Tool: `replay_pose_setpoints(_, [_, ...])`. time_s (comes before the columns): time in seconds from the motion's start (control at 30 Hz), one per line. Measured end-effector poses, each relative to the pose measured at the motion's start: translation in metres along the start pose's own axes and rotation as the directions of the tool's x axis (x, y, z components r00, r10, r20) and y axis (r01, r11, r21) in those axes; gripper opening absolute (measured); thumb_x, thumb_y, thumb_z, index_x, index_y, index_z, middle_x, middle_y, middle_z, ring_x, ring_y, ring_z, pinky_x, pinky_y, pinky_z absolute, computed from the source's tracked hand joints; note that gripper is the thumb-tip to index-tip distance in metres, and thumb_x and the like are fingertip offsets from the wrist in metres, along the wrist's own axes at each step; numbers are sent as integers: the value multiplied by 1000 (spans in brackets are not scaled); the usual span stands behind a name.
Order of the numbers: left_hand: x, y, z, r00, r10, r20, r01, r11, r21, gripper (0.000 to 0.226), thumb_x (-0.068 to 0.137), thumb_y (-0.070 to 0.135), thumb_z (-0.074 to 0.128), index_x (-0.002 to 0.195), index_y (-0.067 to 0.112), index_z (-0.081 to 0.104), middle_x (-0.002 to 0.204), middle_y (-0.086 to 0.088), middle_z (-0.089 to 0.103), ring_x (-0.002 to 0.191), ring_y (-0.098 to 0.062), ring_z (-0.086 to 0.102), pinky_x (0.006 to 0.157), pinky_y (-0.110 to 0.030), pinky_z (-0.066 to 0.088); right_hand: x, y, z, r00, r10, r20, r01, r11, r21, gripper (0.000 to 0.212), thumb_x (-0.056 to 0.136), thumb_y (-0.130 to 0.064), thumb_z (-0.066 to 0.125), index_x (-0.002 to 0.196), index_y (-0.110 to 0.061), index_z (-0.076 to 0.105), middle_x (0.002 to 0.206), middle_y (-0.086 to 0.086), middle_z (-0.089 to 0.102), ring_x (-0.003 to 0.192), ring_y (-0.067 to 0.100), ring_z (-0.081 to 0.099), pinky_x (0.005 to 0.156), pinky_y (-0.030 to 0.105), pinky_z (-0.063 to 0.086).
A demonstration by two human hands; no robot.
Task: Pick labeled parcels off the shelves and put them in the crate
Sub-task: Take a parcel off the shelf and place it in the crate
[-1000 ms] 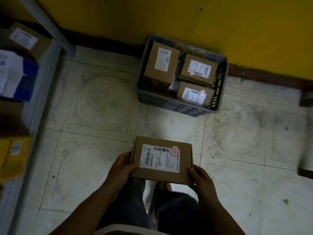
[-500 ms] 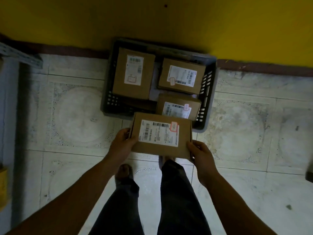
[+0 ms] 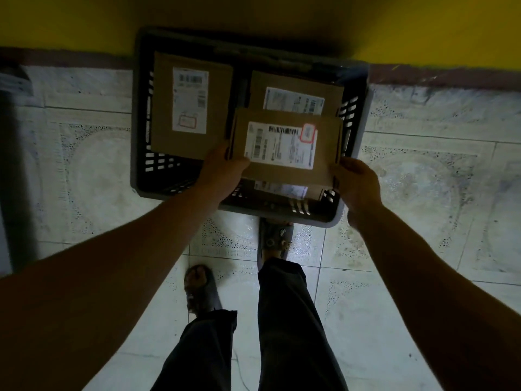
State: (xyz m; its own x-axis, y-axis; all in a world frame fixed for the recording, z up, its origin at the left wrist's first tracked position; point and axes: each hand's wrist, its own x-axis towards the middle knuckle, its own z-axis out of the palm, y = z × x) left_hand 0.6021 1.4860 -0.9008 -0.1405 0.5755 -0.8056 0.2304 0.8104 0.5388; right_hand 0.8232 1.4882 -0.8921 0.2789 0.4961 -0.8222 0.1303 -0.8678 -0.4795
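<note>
**Place:** small parcel storeroom or dispatch room, dimly lit.

**Evidence:** dark slatted plastic crate (image 3: 140, 114) standing on the floor (image 3: 93, 176), its far side close against the wall (image 3: 84, 21). Inside it are flat brown cardboard parcels (image 3: 163, 108), each bearing a white printed shipping label (image 3: 189, 100) with barcodes, one with a red-outlined sticker.

**Finish:** wall painted yellow, with dark reddish-brown skirting (image 3: 439, 76) along its foot. The floor tiles are pale, patterned, worn and speckled.

**Also:** grey upright (image 3: 17, 165) at the left edge of view, kind unclear.

Brown cardboard parcel (image 3: 287, 149) with white label, dark grey crate (image 3: 141, 170), yellow wall (image 3: 84, 21)
</note>
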Motion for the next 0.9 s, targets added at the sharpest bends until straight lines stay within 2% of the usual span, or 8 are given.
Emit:
replay_pose_setpoints(0.07, [16,7,5,1000,-1,4,1,1000,6,38,95,17,55,132,22,53,120,8,57,106,-10,53,66,-11,36,14,-6,-2,1000,-10,-12,10,1000,-30,21,89,-10,57,104,-24,62,99,-1,67,93,19,62,83,33,50])
replay_pose_setpoints(0.17, [36,15,7,999,15,34,-15,1000,19,40,95,22,54,135,21,51,121,7,59,102,-7,57,70,-14,41,29,-14,-3,1000,-7,-7,7,999,-36,22,83,-5,52,90,-22,64,84,-4,64,84,16,58,75,29,46])
replay_pose_setpoints(0.33, [60,25,9,996,50,77,-51,999,19,42,93,23,55,135,20,51,128,2,60,115,-17,58,96,-35,49,39,-18,-3,998,-56,5,57,998,-28,32,86,-1,48,101,-19,69,82,-7,66,72,8,57,65,21,43])
replay_pose_setpoints(0.4, [65,29,10,996,42,84,-45,999,28,44,94,21,56,137,20,47,130,4,57,115,-15,55,92,-29,47,42,-22,-1,998,-63,11,64,997,-33,32,88,-2,48,106,-19,68,89,-6,67,80,11,58,69,23,45])
replay_pose_setpoints(0.53, [64,30,11,994,36,101,-38,999,9,48,93,21,56,139,22,47,135,0,56,120,-17,54,94,-30,47,46,-20,6,996,-80,32,82,994,-77,24,87,-5,51,90,-24,65,91,-2,66,92,21,59,88,36,47])
replay_pose_setpoints(0.6, [56,26,9,997,30,67,-30,1000,5,37,94,21,54,131,19,55,127,-1,61,115,-17,58,92,-30,48,44,-16,9,996,-80,32,83,991,-108,24,86,-9,52,92,-27,66,95,-1,67,92,21,58,87,39,45])
replay_pose_setpoints(0.73, [27,16,5,998,-31,55,33,999,-37,23,95,23,51,112,17,64,117,-12,65,106,-24,62,95,-41,50,32,-6,11,998,-57,39,62,990,-123,31,90,-17,57,120,-19,64,107,0,68,98,20,61,88,36,48])
replay_pose_setpoints(0.9, [-26,4,-7,985,-153,78,163,975,-149,14,96,18,51,88,26,60,113,-13,66,110,-30,62,97,-45,48,-4,13,18,982,20,186,31,962,-270,26,94,-19,52,118,-22,63,113,4,67,97,24,65,77,38,56])
